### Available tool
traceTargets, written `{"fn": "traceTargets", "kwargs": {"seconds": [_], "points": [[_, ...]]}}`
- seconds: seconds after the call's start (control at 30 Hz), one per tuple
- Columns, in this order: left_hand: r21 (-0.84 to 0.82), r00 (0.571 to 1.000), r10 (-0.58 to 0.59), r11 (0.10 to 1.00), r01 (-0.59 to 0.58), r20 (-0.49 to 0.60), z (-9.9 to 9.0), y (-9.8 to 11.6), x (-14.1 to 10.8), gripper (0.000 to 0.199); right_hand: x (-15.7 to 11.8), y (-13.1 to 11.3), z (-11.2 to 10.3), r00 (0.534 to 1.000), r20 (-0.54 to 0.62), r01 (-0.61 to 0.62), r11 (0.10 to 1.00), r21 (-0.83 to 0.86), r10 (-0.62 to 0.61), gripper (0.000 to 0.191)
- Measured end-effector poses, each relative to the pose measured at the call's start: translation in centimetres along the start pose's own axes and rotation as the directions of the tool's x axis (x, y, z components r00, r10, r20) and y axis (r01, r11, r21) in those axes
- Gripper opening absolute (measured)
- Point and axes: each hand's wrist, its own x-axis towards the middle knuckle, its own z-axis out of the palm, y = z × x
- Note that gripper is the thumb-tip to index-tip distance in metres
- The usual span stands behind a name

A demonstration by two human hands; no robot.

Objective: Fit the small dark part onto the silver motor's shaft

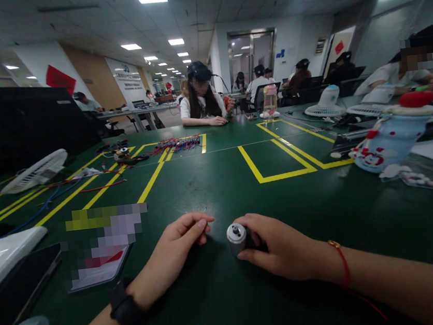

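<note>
A small silver cylindrical motor (237, 239) stands upright on the green table, its end face with a short central shaft turned up. My right hand (275, 244) is closed around it, thumb on the near side and fingers behind. To the left of the motor, a short gap away, my left hand (184, 236) hovers over or rests on the table; I cannot tell which. Its fingers are curled together with the thumb against the index finger, and nothing shows in them. The fingers' inner side is partly hidden.
Yellow tape (288, 176) marks rectangles on the table (202, 310). Left lie a plastic-covered card (107, 269), wires (104, 185) and a white fan (35, 171). At the right stand a blue bottle (391, 140) and small bagged parts (417, 180). A person (204, 101) sits opposite.
</note>
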Motion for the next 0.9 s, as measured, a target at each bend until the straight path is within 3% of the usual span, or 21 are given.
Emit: {"fn": "traceTargets", "kwargs": {"seconds": [0.3,0.43,0.57,0.67,0.9], "points": [[0.05,0.999,-0.02,0.999,0.019,0.025,0.6,1.3,-0.3,0.017,0.1,-0.2,0.0,1.0,-0.011,0.004,1.0,-0.008,-0.004,0.033],[0.086,0.996,0.086,0.992,-0.089,0.036,1.8,2.3,-0.7,0.016,0.1,-0.2,0.0,0.999,-0.027,0.03,0.999,-0.013,-0.03,0.031],[0.222,0.966,0.252,0.941,-0.257,0.05,2.9,3.5,-1.4,0.015,0.2,-0.1,0.1,0.998,-0.036,0.06,0.998,-0.007,-0.06,0.03],[0.292,0.943,0.314,0.897,-0.332,0.107,3.3,3.8,-1.6,0.018,0.2,0.0,0.2,0.995,-0.05,0.087,0.996,-0.025,-0.088,0.027],[0.301,0.953,0.29,0.904,-0.302,0.084,3.3,3.4,-0.7,0.013,0.3,0.1,0.3,0.994,-0.049,0.099,0.994,-0.05,-0.102,0.024]]}}
